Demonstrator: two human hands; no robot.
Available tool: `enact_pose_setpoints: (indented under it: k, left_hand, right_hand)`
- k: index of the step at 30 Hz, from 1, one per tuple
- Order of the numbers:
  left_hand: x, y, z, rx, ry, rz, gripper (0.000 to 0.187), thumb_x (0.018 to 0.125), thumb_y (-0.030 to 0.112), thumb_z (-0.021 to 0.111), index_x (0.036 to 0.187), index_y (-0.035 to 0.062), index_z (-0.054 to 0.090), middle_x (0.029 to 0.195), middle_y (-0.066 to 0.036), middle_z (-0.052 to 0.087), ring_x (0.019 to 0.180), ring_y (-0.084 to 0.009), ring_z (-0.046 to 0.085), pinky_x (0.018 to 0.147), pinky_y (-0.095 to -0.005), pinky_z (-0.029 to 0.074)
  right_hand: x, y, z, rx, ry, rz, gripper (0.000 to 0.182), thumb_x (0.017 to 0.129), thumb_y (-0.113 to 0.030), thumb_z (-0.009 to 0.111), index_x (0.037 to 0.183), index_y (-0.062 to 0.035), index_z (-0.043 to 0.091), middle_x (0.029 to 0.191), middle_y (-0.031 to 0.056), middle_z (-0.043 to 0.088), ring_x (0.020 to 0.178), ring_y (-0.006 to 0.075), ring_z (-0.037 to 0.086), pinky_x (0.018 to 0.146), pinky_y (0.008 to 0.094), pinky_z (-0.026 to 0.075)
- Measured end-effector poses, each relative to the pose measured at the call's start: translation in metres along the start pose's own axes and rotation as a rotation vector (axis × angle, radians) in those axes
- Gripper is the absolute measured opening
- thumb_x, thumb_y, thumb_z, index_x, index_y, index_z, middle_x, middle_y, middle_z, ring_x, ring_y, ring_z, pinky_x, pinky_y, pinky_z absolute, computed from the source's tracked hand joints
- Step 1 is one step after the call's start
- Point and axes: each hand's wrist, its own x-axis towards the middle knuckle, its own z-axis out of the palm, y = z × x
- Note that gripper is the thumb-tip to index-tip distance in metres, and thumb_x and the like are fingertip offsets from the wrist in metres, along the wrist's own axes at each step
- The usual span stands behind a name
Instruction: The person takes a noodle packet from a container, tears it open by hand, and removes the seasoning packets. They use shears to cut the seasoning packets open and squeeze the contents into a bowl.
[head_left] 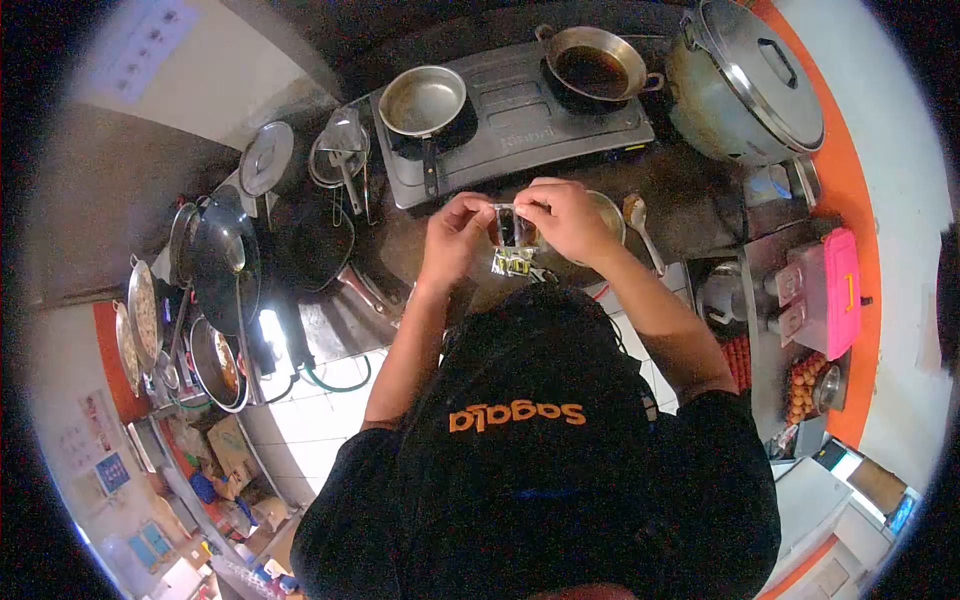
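Observation:
My left hand [458, 240] and my right hand [565, 220] pinch the top corners of a small sachet [512, 230] with a dark middle, stretched between them. Its contents cannot be made out. Just below it are several shiny silver and yellow-green packets [515, 262], partly hidden by my shirt. A round bowl [610, 222] sits behind my right hand, mostly covered by it. Beside the bowl, a spoon [645, 235] with a light handle lies on the dark counter [395, 235].
Ahead is a two-burner stove [510, 125] with a small saucepan [423, 100] and a two-handled wok [596, 65] holding dark liquid. A large lidded pot [745, 85] stands right. Pans, including a black wok [225, 265], crowd the left. A pink box [842, 293] sits on the right shelf.

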Motion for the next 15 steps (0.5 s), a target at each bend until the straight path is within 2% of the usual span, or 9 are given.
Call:
enact_pose_setpoints:
  k: [1, 3, 4, 5, 8, 11, 15]
  left_hand:
    - [0.0, -0.003, 0.0, 0.0, 0.001, 0.001, 0.012, 0.09, 0.014, 0.059, 0.098, 0.0047, 0.059, 0.093, -0.002, 0.059, 0.078, -0.0131, 0.057, 0.071, -0.028, 0.047]
    - [-0.001, -0.018, 0.002, -0.561, -0.079, -0.138, 0.027, 0.087, 0.017, 0.064, 0.109, 0.006, 0.055, 0.101, -0.002, 0.058, 0.091, -0.0124, 0.055, 0.082, -0.029, 0.043]
    - [-0.002, -0.021, 0.008, -0.622, -0.144, -0.128, 0.039, 0.085, 0.019, 0.067, 0.117, 0.0071, 0.05, 0.108, -0.001, 0.057, 0.101, -0.0121, 0.053, 0.089, -0.0298, 0.04]
    - [-0.008, -0.02, 0.013, -0.541, -0.096, -0.105, 0.04, 0.083, 0.016, 0.068, 0.118, 0.0074, 0.05, 0.108, -0.001, 0.058, 0.1, -0.0134, 0.055, 0.09, -0.0296, 0.041]
    - [-0.007, -0.024, 0.031, -0.704, -0.01, -0.143, 0.042, 0.082, 0.012, 0.068, 0.119, 0.0083, 0.049, 0.11, -0.002, 0.059, 0.102, -0.0145, 0.056, 0.092, -0.0311, 0.042]
    - [-0.004, -0.017, 0.043, -0.799, 0.076, -0.109, 0.039, 0.082, 0.009, 0.065, 0.118, 0.009, 0.051, 0.11, -0.002, 0.06, 0.102, -0.0153, 0.056, 0.093, -0.0326, 0.042]
    - [0.006, -0.017, 0.047, -0.824, 0.143, -0.044, 0.03, 0.086, 0.006, 0.057, 0.116, 0.0088, 0.054, 0.11, -0.003, 0.061, 0.102, -0.0161, 0.057, 0.093, -0.0333, 0.043]
  right_hand:
    - [0.0, 0.0, 0.0, 0.024, 0.028, 0.019, 0.012, 0.08, -0.012, 0.064, 0.082, 0.0004, 0.065, 0.076, 0.0148, 0.062, 0.068, 0.0308, 0.061, 0.063, 0.0364, 0.047]
    - [0.002, 0.002, 0.002, 0.049, 0.054, 0.034, 0.012, 0.08, -0.011, 0.063, 0.082, 0.0005, 0.065, 0.076, 0.0144, 0.062, 0.068, 0.0298, 0.061, 0.063, 0.0358, 0.047]
    - [0.002, 0.002, 0.003, 0.079, 0.099, 0.034, 0.012, 0.08, -0.011, 0.063, 0.082, 0.0006, 0.065, 0.076, 0.0139, 0.063, 0.067, 0.0288, 0.061, 0.062, 0.0355, 0.047]
    - [0.003, 0.003, 0.003, 0.109, 0.145, 0.035, 0.012, 0.08, -0.011, 0.063, 0.083, 0.0006, 0.065, 0.076, 0.0134, 0.063, 0.067, 0.0278, 0.061, 0.062, 0.0352, 0.047]
    - [0.003, -0.001, 0.006, 0.083, 0.237, 0.067, 0.012, 0.08, -0.011, 0.064, 0.084, 0.0009, 0.065, 0.077, 0.0131, 0.064, 0.067, 0.0269, 0.062, 0.062, 0.0344, 0.048]
    - [0.005, 0.002, 0.016, 0.125, 0.337, 0.074, 0.012, 0.08, -0.01, 0.064, 0.085, 0.0007, 0.066, 0.078, 0.0129, 0.064, 0.068, 0.0258, 0.062, 0.061, 0.0332, 0.048]
    - [0.008, -0.004, 0.023, 0.133, 0.361, 0.08, 0.011, 0.081, -0.01, 0.064, 0.085, 0.0005, 0.066, 0.079, 0.0127, 0.065, 0.068, 0.0234, 0.063, 0.061, 0.031, 0.048]
